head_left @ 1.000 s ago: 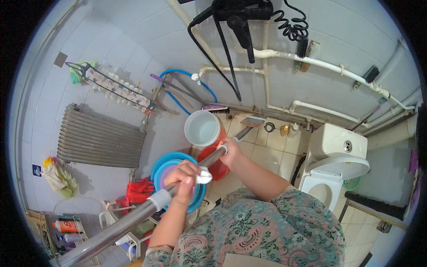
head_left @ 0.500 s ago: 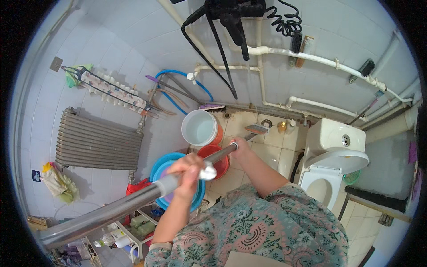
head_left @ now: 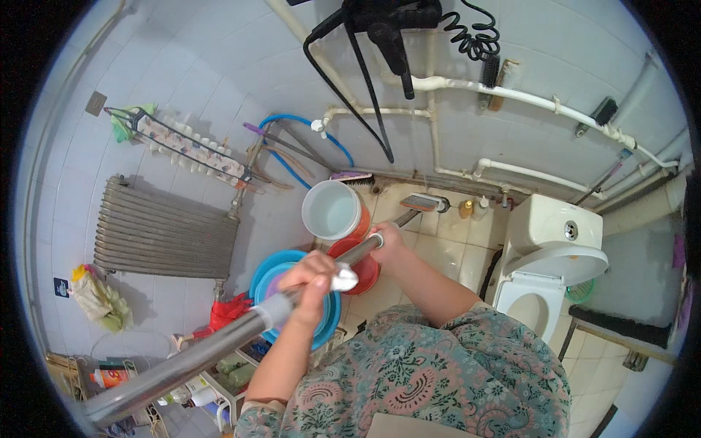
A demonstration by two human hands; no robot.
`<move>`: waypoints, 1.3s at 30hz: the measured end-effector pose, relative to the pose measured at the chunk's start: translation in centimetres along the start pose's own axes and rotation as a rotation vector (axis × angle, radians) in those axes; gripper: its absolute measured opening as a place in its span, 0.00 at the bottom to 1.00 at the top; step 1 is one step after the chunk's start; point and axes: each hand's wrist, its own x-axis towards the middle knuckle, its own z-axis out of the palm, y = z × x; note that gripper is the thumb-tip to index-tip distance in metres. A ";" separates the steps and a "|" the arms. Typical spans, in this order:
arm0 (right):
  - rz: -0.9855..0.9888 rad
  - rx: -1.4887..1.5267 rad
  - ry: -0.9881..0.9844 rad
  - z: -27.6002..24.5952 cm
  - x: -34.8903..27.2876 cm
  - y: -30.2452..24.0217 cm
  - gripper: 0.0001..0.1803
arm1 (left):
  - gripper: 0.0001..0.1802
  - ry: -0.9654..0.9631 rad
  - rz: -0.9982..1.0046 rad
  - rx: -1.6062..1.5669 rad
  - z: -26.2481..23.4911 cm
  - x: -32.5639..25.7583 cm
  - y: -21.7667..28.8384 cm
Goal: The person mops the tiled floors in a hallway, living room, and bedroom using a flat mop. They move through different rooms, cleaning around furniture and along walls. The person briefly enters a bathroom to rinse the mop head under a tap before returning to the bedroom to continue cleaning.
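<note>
A long metal-poled mop (head_left: 197, 347) slants across my front, from the lower left to the tiled floor ahead. Fingers of my left hand (head_left: 308, 281) are wrapped round the pole's upper part, beside a pale collar and a white knob (head_left: 344, 278) that sticks out. Farther down, my right hand (head_left: 387, 244) grips the pole near a white ring. The flat grey mop head (head_left: 426, 202) rests on the floor near the far wall. Below the pole, partly hidden by it and my hands, are a red basin (head_left: 369, 274) and blue basins (head_left: 332, 321).
A white bucket (head_left: 321, 212) stands left of the mop head. Two small bottles (head_left: 480, 207) are to its right, by the wall. The toilet (head_left: 549, 219) has its lid up. On the left are a radiator (head_left: 161, 230) and a cluttered shelf (head_left: 230, 398). A hair dryer (head_left: 387, 33) hangs above.
The mop head has slid a little away from me, toward the far wall, over the dark round spot on the floor. Both hands keep their hold on the pole.
</note>
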 end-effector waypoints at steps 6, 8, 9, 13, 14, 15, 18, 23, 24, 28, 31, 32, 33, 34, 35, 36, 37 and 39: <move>0.151 -0.054 -0.103 3.3 -7.8 2.0 0.03 | 0.10 -0.054 -0.127 0.132 0.3 -1.9 -7.4; 0.183 0.056 -0.095 0.5 -3.8 1.8 0.08 | 0.10 -0.064 -0.171 0.168 0.9 -1.8 -8.4; 0.121 0.038 -0.159 0.1 -3.7 1.9 0.07 | 0.11 -0.046 -0.246 0.200 0.8 -2.1 -8.5; -0.064 -0.116 0.099 -2.8 -0.4 0.6 0.06 | 0.09 0.022 -0.176 0.063 1.1 -2.0 -5.8; -0.060 -0.069 0.155 -3.4 0.7 0.3 0.06 | 0.09 0.045 -0.162 -0.008 1.3 -1.5 -4.1; -0.053 -0.023 0.200 -3.2 1.5 -0.2 0.05 | 0.08 0.121 -0.155 -0.023 1.0 -1.1 -2.3; -0.157 0.040 0.228 -5.8 5.6 -3.2 0.04 | 0.08 0.125 -0.008 -0.001 0.5 1.0 5.0; -0.037 -0.023 0.171 -3.9 3.2 -4.5 0.04 | 0.15 0.122 0.115 0.000 1.8 0.7 12.8; -0.043 -0.023 0.187 -3.8 3.4 -4.6 0.04 | 0.15 0.081 0.149 0.011 1.9 0.5 12.5; -0.068 -0.013 0.125 -0.4 0.1 -3.5 0.06 | 0.15 0.041 0.052 -0.023 0.4 -0.6 6.7; -0.007 -0.011 0.108 0.4 0.7 -1.6 0.07 | 0.12 0.034 0.034 0.034 0.0 -0.5 -0.2; 0.034 -0.077 0.087 1.8 -0.8 -0.8 0.07 | 0.12 0.021 0.053 0.071 -0.1 -0.8 -1.6; 0.070 -0.139 0.073 3.5 -3.5 -0.3 0.07 | 0.11 0.038 -0.010 0.061 -0.3 -1.4 -3.4; 0.099 -0.189 0.064 4.2 -5.3 0.0 0.08 | 0.10 0.040 -0.023 0.040 -0.2 -1.5 -5.1; 0.093 -0.172 0.010 3.7 -5.3 0.3 0.08 | 0.10 0.060 -0.098 0.107 0.4 -1.5 -6.2; 0.088 -0.160 -0.046 3.0 -4.9 0.8 0.08 | 0.10 0.083 -0.171 0.176 0.7 -1.4 -7.1; 0.115 0.030 -0.208 1.8 -4.3 1.2 0.08 | 0.09 0.075 -0.289 0.156 0.5 -1.5 -8.4; 0.133 -0.018 -0.169 2.9 -5.7 0.6 0.08 | 0.09 0.070 -0.299 0.174 1.2 -1.2 -9.3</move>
